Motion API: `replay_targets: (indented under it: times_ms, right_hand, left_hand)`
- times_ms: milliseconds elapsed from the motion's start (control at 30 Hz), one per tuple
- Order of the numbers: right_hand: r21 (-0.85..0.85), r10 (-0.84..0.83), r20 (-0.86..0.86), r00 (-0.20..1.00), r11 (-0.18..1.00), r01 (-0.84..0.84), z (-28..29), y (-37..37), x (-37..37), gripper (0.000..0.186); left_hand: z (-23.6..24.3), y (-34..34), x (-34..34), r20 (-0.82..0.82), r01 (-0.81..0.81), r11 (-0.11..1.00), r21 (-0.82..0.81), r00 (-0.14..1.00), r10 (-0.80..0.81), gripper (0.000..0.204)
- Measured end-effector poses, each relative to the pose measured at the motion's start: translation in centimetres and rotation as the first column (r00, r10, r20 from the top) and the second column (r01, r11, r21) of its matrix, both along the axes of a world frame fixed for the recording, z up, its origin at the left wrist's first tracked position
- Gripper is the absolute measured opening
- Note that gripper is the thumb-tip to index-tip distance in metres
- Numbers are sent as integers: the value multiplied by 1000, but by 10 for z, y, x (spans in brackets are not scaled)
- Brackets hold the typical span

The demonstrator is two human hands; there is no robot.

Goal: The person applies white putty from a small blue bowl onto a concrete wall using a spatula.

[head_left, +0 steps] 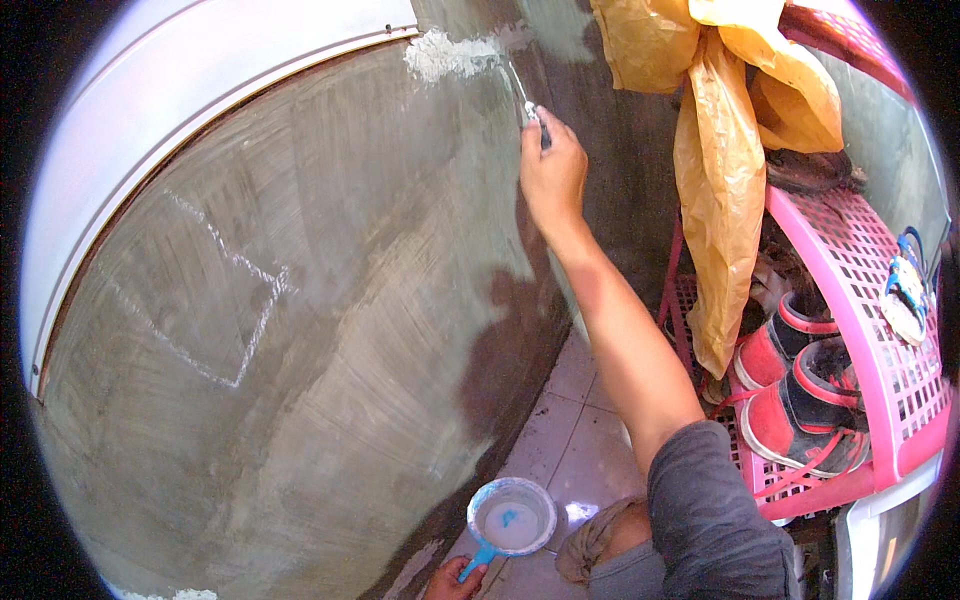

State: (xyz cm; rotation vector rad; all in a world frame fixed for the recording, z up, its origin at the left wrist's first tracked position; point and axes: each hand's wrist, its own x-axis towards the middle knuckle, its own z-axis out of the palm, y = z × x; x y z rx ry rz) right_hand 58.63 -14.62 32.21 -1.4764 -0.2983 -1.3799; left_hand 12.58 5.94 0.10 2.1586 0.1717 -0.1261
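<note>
My right hand (pixel 552 175) reaches up along the wall. It is closed around a putty knife (pixel 520 88) with white smears near its grip, its thin blade seen almost edge-on. The blade's tip meets the right end of a rough white plaster patch (pixel 450 57) on the grey wall (pixel 330 330). Low in the view, my left hand (pixel 457 580) grips the blue handle of a round dipper (pixel 541 541). Inside the dipper lies a pale, wet-looking mix with a small blue spot showing; white residue coats the rim.
Right of my arm stands a pink plastic rack (pixel 836 225) holding red and black shoes (pixel 800 415) and a blue-white sandal (pixel 905 295). Yellow plastic bags (pixel 722 190) hang over it. A white panel (pixel 200 70) borders the wall; floor tiles (pixel 560 420) lie below.
</note>
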Motion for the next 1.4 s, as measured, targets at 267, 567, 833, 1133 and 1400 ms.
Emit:
replay_targets:
  times_ms: [267, 567, 833, 1133, 1400]
  right_hand:
    - [-15, 125, 21, 992, 992, -125, 0, 7, 4, 30]
    - [-60, 105, -12, 994, 993, -105, 12, 6, 13, 31]
    - [26, 18, 18, 1000, 999, -19, 0, -19, 18, 30]
    - [43, 65, 105, 992, 997, -70, -25, -6, 14, 28]
    - [-3, 133, -103, 986, 991, -134, -30, 0, 14, 32]
  left_hand:
    - [-2, 1, -3, 49, -19, 999, 40, 999, 17, 29]
    - [-8, 8, -6, 29, 44, 995, 89, 998, -47, 28]
    - [-17, 9, -4, -71, -30, 999, 12, 997, 31, 36]
    - [13, 3, 2, -215, -60, 998, -22, 975, 54, 38]
    - [15, 3, 6, -184, -36, 999, -1, 982, 35, 38]
